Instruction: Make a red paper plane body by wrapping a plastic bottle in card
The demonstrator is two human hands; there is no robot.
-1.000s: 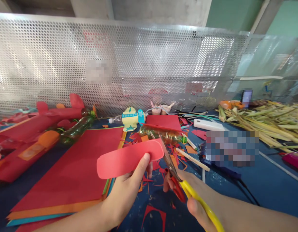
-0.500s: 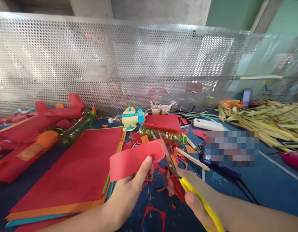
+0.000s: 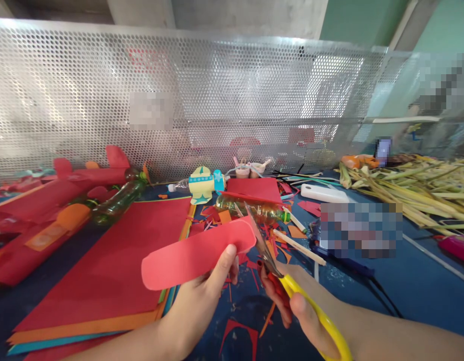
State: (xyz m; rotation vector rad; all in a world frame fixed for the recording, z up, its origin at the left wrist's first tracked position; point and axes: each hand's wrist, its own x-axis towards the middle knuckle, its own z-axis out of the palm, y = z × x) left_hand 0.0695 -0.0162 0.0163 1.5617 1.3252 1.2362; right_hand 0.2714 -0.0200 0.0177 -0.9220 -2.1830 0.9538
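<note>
1. Our hands are apart: our left hand pinches a red paper strip; our right hand grips the scissors.
2. The strip is raised, left end overlapping the paper stack's edge in our view, upper right corner between parted blades.
3. Blue tabletop spreads wide beyond our right forearm.

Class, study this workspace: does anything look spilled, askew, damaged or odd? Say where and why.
Mainly the loose paper scraps strewn around the bottle: they lie jumbled, whereas the large coloured sheets at left sit stacked. They are probably just offcuts, given the scissors in the right hand.
</note>
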